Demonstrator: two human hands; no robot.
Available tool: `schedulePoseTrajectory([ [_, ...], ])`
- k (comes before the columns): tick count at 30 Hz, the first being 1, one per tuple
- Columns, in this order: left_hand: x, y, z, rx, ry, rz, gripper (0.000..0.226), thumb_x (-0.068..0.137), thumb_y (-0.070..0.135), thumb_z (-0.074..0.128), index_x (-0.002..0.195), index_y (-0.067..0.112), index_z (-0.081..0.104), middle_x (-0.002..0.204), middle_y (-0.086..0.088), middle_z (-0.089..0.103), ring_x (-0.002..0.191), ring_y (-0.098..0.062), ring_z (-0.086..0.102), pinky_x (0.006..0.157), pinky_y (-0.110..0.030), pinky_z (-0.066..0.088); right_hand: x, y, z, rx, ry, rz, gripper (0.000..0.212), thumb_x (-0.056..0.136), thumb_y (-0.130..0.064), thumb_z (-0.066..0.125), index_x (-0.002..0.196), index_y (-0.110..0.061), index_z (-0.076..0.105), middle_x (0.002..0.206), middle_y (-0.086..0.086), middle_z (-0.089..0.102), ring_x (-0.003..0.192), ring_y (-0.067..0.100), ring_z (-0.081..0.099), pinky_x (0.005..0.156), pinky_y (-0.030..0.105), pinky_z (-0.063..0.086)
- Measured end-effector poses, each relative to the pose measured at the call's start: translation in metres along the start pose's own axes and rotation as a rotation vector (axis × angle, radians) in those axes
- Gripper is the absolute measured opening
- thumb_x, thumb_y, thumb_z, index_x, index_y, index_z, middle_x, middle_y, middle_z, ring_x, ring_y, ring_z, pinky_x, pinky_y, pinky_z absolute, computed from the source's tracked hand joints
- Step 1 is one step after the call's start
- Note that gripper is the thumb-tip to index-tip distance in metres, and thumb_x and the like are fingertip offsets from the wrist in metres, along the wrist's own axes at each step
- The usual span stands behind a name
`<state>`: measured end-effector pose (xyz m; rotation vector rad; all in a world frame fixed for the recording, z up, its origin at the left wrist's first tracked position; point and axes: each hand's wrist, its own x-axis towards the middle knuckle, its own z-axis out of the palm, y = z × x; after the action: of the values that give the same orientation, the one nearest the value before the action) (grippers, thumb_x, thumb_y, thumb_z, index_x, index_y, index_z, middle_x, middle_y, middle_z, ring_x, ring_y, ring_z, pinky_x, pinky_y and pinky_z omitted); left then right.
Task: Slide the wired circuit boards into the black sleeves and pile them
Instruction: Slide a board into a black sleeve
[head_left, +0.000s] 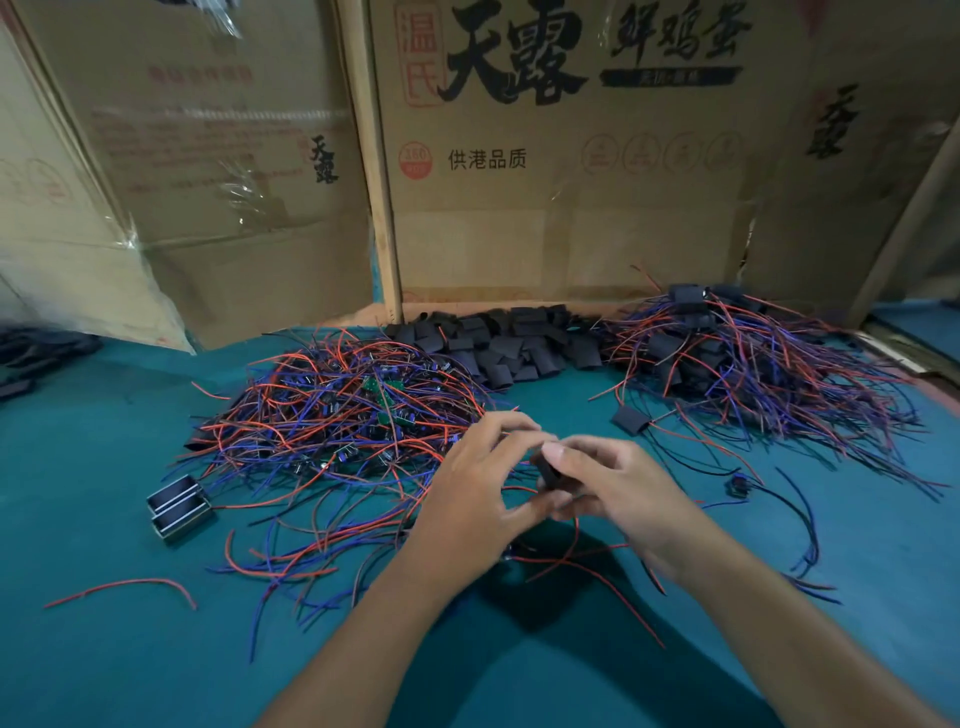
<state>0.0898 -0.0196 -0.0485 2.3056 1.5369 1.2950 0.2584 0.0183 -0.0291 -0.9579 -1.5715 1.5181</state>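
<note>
The teal table (104, 649) is walled at the far edge by flattened cardboard boxes (545, 208). Beyond the left hand's fingertips sprawls the heap of wired circuit boards (337, 415), red and blue leads fanning every way. Far beyond both hands lies the row of empty black sleeves (514, 338); past the right hand's knuckles sits the finished pile (737, 358), wires trailing toward the person. One sleeved board (629, 419) lies apart, just beyond the right fingers.

The right hand (618, 483) pinches a black sleeve (551, 472) between thumb and curled fingers, its long axis roughly upright and its open mouth facing the left hand. The left hand (483, 499) meets it, fingers curled, thumb underneath; what they grip is hidden. Red wires (566, 545) hang below the thumbs. Bare cloth lies nearer the person than the wrists.
</note>
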Motion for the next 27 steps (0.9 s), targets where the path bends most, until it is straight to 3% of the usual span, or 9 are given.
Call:
schedulePoseTrajectory([
  [4, 0.001, 0.005, 0.0, 0.003, -0.039, -0.024, 0.035, 0.083, 0.033, 0.078, 0.114, 0.019, 0.068, 0.114, 0.008, 0.06, 0.106, -0.013, 0.051, 0.096, -0.034, 0.04, -0.004, 0.007, -0.006, 0.107, -0.043, 0.012, 0.036, 0.079, -0.039, 0.069, 0.096, -0.007, 0.071, 0.086, 0.007, 0.067, 0.075, 0.021, 0.064, 0.07, 0.033, 0.057],
  [9, 0.002, 0.007, -0.001, -0.091, -0.011, -0.152, 0.036, 0.084, 0.029, 0.078, 0.118, 0.022, 0.066, 0.111, 0.011, 0.066, 0.104, -0.012, 0.056, 0.096, -0.038, 0.043, -0.001, 0.011, -0.013, -0.021, -0.051, -0.169, 0.044, 0.081, -0.014, 0.076, 0.122, -0.018, 0.061, 0.112, 0.0, 0.072, 0.104, 0.013, 0.068, 0.086, 0.022, 0.052],
  [13, -0.001, 0.012, 0.002, 0.02, 0.004, -0.157, 0.041, 0.081, 0.032, 0.076, 0.117, 0.025, 0.058, 0.105, 0.01, 0.064, 0.101, -0.015, 0.056, 0.093, -0.037, 0.042, 0.001, 0.014, -0.008, -0.08, -0.011, -0.236, 0.027, 0.085, -0.008, 0.073, 0.109, -0.019, 0.069, 0.1, 0.0, 0.074, 0.093, 0.012, 0.068, 0.083, 0.022, 0.053],
  [17, -0.001, 0.016, 0.001, 0.223, 0.027, -0.016, 0.046, 0.08, 0.044, 0.076, 0.117, 0.021, 0.061, 0.104, 0.007, 0.064, 0.097, -0.015, 0.055, 0.086, -0.034, 0.039, 0.003, 0.017, -0.008, 0.0, 0.035, -0.244, 0.019, 0.089, -0.002, 0.066, 0.099, -0.016, 0.074, 0.093, 0.003, 0.076, 0.087, 0.014, 0.07, 0.078, 0.028, 0.058],
  [21, -0.002, 0.013, -0.003, 0.326, -0.162, -0.013, 0.071, 0.085, 0.052, 0.066, 0.146, 0.026, 0.04, 0.141, 0.011, 0.046, 0.127, -0.013, 0.041, 0.105, -0.032, 0.035, 0.007, 0.023, -0.006, 0.277, 0.087, -0.169, 0.012, 0.089, -0.001, 0.064, 0.1, -0.003, 0.07, 0.09, 0.012, 0.073, 0.088, 0.026, 0.071, 0.073, 0.027, 0.057],
  [24, -0.004, 0.012, -0.01, 0.308, -0.206, -0.081, 0.071, 0.09, 0.049, 0.061, 0.151, 0.027, 0.031, 0.152, 0.013, 0.034, 0.138, -0.009, 0.029, 0.112, -0.028, 0.027, 0.01, 0.025, -0.006, 0.413, 0.102, -0.132, 0.028, 0.076, -0.016, 0.073, 0.097, 0.001, 0.065, 0.085, 0.015, 0.071, 0.081, 0.024, 0.07, 0.07, 0.026, 0.057],
  [27, 0.01, 0.002, -0.03, 0.331, -0.194, -0.213, 0.048, 0.095, 0.044, 0.059, 0.138, 0.026, 0.048, 0.14, 0.011, 0.049, 0.129, -0.013, 0.042, 0.108, -0.036, 0.034, 0.013, 0.027, -0.009, 0.437, 0.105, -0.147, 0.04, 0.064, -0.03, 0.085, 0.09, -0.005, 0.067, 0.084, 0.016, 0.069, 0.075, 0.022, 0.067, 0.072, 0.026, 0.056],
])
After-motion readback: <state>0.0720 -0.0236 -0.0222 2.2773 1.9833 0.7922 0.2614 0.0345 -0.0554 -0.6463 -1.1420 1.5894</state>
